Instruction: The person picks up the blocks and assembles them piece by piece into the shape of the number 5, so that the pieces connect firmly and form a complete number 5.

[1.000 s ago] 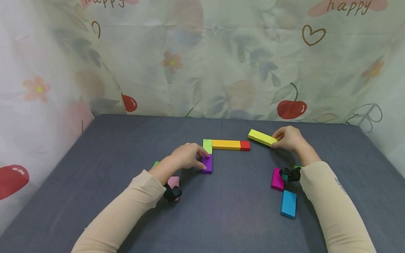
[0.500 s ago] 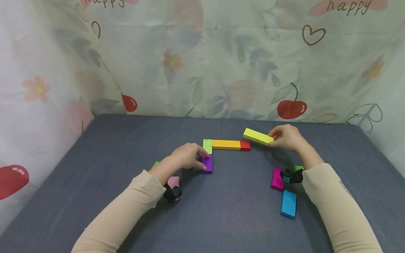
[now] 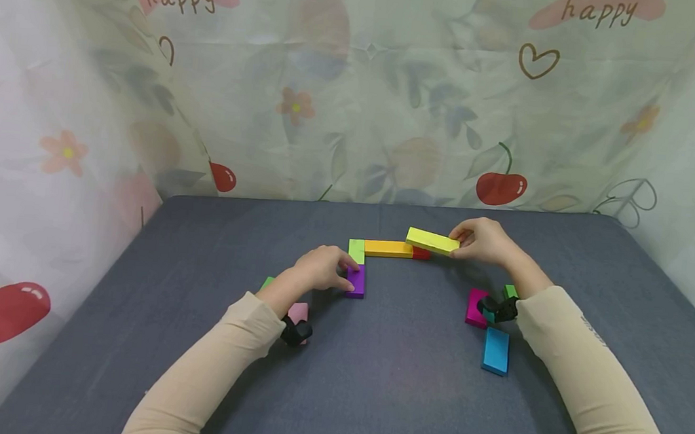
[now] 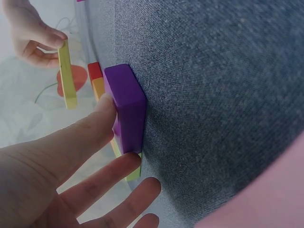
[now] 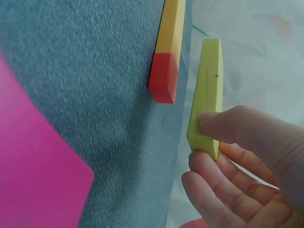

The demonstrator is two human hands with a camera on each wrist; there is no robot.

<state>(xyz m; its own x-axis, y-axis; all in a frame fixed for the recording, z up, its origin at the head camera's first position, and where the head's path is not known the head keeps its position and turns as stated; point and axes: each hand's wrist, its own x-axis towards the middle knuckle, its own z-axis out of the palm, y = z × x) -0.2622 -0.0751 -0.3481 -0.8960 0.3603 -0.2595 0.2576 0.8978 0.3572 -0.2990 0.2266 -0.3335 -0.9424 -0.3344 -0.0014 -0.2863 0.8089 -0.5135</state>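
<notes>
Nearest, at 5 o'clock on the grey surface [image 3: 370, 396], a blue block [image 3: 495, 350] lies flat, with a magenta block [image 3: 475, 307] just beyond it and a small green piece [image 3: 510, 291] beside the right wrist. At 7 o'clock a pink block [image 3: 298, 312] and a green edge sit partly hidden under the left forearm.

Mid-field: left hand [image 3: 319, 269] rests with fingers [image 4: 102, 126] nearly straight, thumb tip pressing the side of the purple block [image 3: 355, 280]. Likely a steadying contact, so the block stays seated against the row. Purple block lies flat, its far end touching the light-green block [image 3: 356, 250].

Farther, toward 12 o'clock: light-green, orange [image 3: 388, 248] and red [image 3: 421, 253] blocks run end to end, forming an L with the purple one.

Farthest, at 1 o'clock: right hand [image 3: 483, 241] pinches the yellow-green block [image 3: 433, 241] by one end, thumb on top, fingers [image 5: 213, 190] curled beneath. Block is off the surface, free end over the red block; the end grip leaves that free end unobstructed. Whether it touches the red block I cannot tell.

Printed curtain [image 3: 357, 88] behind.
</notes>
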